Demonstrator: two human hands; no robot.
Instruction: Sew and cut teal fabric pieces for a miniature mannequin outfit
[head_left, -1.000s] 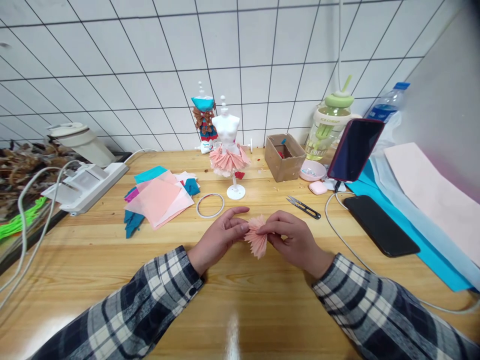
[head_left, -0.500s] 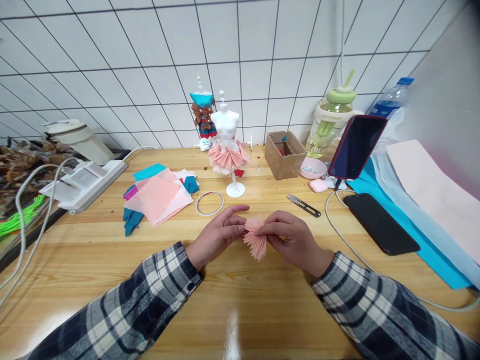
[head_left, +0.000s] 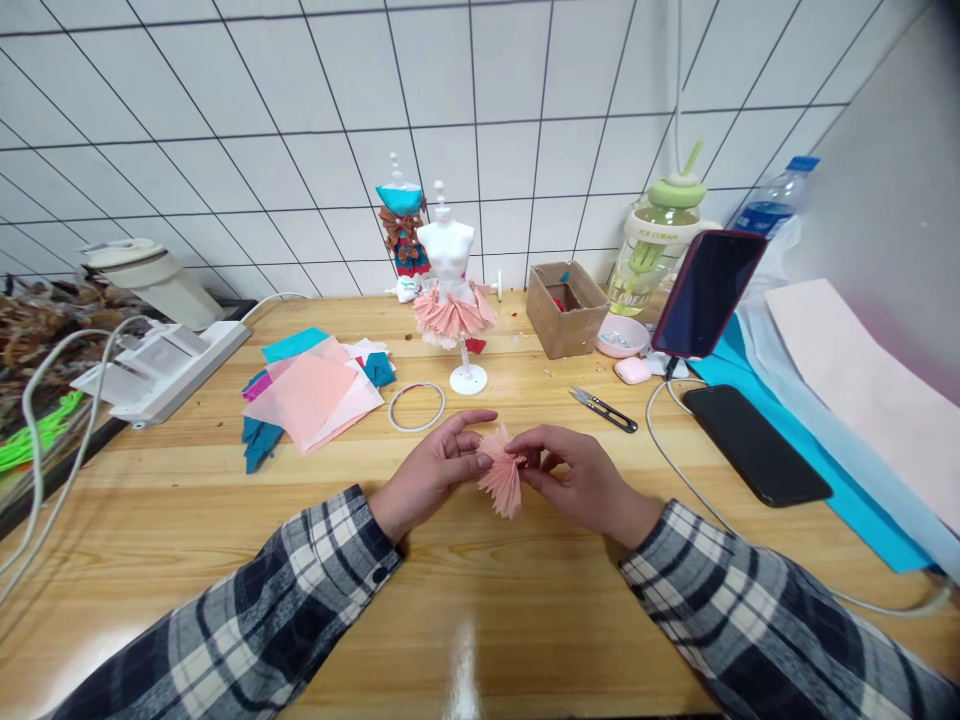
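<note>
A fan of pleated pink crepe paper (head_left: 501, 487) is held low over the table between my two hands. My left hand (head_left: 429, 470) grips its left side between thumb and curled fingers, while the index finger stretches out above. On the other side, my right hand (head_left: 581, 482) has thumb and fingertips on the narrow gathered end. Beyond them stands a small white dress form (head_left: 448, 247) wearing a ruffled pink paper skirt (head_left: 454, 314). A white ring (head_left: 417, 407) lies beyond my left hand, and black thread snips (head_left: 604, 410) lie beyond my right.
Coloured paper sheets (head_left: 307, 395) are piled at left near a power strip (head_left: 169, 375). At the back are a dressed second form (head_left: 403, 235), a cardboard box (head_left: 566, 325) and a drink bottle (head_left: 652, 245). A propped phone (head_left: 709, 290) and a flat phone (head_left: 757, 445) are at right.
The pink paper has shifted slightly left and turned, so its gathered end now shows at the right-hand fingertips. The right-hand fingers have moved from its pleats to that end.
</note>
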